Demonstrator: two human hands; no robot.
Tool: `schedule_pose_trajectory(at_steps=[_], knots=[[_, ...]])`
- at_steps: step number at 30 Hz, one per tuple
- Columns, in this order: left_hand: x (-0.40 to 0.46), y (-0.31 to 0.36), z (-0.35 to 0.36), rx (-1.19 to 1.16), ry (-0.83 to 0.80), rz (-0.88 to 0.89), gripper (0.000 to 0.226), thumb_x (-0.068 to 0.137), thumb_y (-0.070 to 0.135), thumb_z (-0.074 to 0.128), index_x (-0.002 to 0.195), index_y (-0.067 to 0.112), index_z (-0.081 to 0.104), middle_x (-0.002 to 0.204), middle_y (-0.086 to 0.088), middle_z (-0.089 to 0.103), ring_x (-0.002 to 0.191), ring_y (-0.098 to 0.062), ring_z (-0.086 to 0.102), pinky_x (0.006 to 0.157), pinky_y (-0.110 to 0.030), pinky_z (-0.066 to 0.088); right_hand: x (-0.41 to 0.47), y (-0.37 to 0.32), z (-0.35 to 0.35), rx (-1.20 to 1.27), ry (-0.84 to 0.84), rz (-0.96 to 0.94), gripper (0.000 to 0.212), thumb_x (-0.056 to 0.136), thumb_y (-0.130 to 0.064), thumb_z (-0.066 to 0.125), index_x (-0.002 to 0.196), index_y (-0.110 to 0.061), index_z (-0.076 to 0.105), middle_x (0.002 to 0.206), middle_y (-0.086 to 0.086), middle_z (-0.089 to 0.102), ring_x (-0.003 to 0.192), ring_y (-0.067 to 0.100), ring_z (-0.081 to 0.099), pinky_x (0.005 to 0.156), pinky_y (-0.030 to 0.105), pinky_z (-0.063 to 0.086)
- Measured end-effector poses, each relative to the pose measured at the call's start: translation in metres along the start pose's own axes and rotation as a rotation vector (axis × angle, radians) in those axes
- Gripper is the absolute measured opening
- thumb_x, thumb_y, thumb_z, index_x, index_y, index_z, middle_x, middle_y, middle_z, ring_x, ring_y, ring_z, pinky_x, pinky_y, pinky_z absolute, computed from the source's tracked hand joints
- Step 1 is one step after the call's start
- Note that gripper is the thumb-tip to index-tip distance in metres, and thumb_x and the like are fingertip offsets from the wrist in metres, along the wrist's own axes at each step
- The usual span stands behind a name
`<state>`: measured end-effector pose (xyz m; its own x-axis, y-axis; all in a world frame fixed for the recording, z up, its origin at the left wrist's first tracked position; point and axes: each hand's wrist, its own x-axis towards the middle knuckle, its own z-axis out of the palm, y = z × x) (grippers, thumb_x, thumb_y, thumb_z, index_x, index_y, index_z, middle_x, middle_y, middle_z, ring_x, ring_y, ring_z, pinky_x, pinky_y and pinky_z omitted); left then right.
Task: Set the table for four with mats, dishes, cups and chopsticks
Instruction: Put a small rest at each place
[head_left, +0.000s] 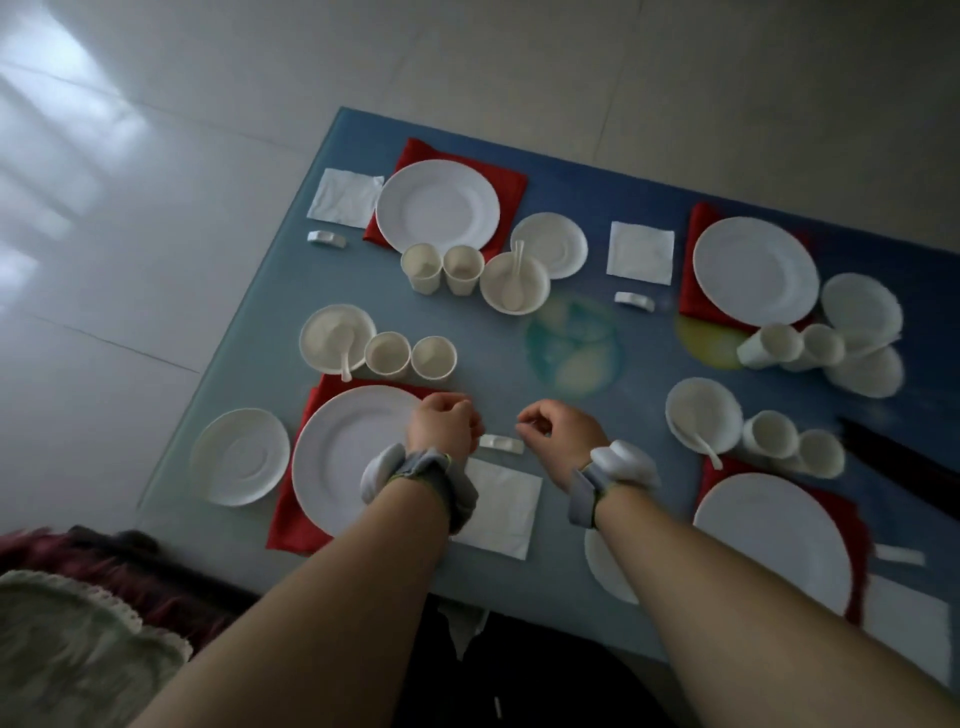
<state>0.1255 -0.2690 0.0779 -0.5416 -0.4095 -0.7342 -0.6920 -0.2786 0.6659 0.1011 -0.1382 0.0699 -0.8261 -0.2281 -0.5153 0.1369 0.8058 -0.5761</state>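
Four places are laid on the blue table (644, 218), each with a red mat and a large white plate. The near-left plate (343, 457) lies on its mat (291, 525), with a saucer (240, 457), a bowl with spoon (336, 340) and two cups (410, 357) around it. A white chopstick rest (501, 443) sits above a napkin (501, 506). My left hand (441, 426) hovers over the plate's right edge, fingers curled. My right hand (563, 428) hovers just right of the rest, fingers curled, thumb and forefinger close together. I see nothing in either hand, and no chopsticks.
The far-left plate (438, 205), far-right plate (756, 270) and near-right plate (774, 540) have bowls, cups, saucers and napkins beside them. A dark flat object (893, 452) lies at the right edge. A cushioned seat (78, 639) stands at lower left.
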Motion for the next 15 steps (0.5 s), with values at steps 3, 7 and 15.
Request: schedule_pose_trajectory(at_steps=[3,7,15], knots=[[-0.027,-0.011,0.009,0.136,-0.030,0.033,0.009,0.093,0.006,0.045,0.095,0.008,0.054,0.068,-0.006,0.055,0.057,-0.014,0.053,0.050,-0.023,0.040,-0.028,0.008,-0.009,-0.014,-0.092,-0.013,0.021,0.090,-0.029,0.056,0.105,-0.018,0.064,0.103,0.003,0.067,0.098,0.020,0.061,0.074,0.022,0.041],[-0.046,-0.011,0.013,0.408,-0.123,0.152,0.016,0.094,0.007,0.047,0.101,0.003,0.060,0.083,-0.010,0.060,0.064,-0.017,0.057,0.051,-0.020,0.045,-0.047,0.009,-0.020,-0.071,-0.152,-0.003,0.022,0.090,-0.028,0.053,0.106,-0.017,0.064,0.105,0.005,0.068,0.098,0.024,0.062,0.082,0.030,0.047],[-0.063,-0.004,0.009,1.032,-0.283,0.426,0.023,0.092,0.015,0.050,0.106,0.006,0.066,0.110,-0.014,0.066,0.101,-0.030,0.062,0.088,-0.033,0.047,-0.068,0.013,-0.038,-0.079,-0.115,0.062,0.019,0.089,-0.029,0.053,0.101,-0.019,0.066,0.105,0.003,0.068,0.096,0.022,0.062,0.076,0.027,0.044]])
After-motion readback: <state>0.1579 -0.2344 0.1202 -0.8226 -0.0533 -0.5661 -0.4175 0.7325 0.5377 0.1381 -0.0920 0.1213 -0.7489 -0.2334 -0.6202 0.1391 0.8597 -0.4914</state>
